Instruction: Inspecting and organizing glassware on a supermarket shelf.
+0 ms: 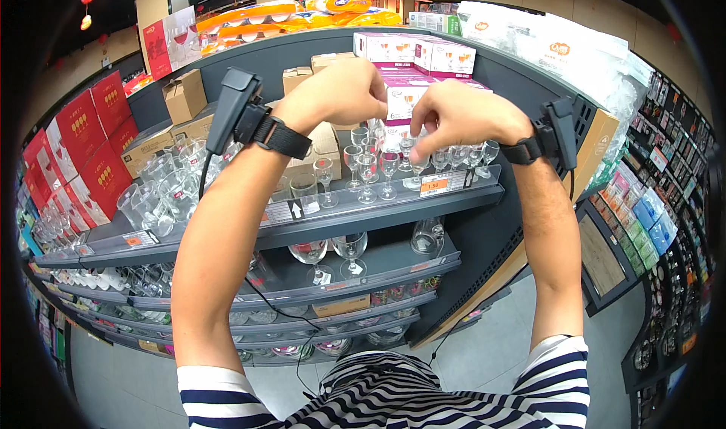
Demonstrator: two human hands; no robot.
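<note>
My left hand [345, 91] is raised over the top shelf, fingers curled down and mostly hidden behind the back of the hand. Whether it holds anything cannot be told. My right hand [468, 113] reaches over a row of small stemmed glasses. Its thumb overlaps the bowl of one front glass [416, 175]; a firm hold on it cannot be made out. Left of that stand more small stemmed glasses [388, 174], upright and close together. Behind both hands are stacked purple-and-white glassware boxes [404, 101]. A black strap with a device sits on each wrist.
A clear price rail [385, 193] edges the top shelf. Glass mugs [178, 188] and red boxes [102, 171] stand left; brown cartons [190, 91] lie behind. Large wine glasses [350, 247] and a glass jug [426, 237] occupy the shelf below. Black cables hang from both wrist devices.
</note>
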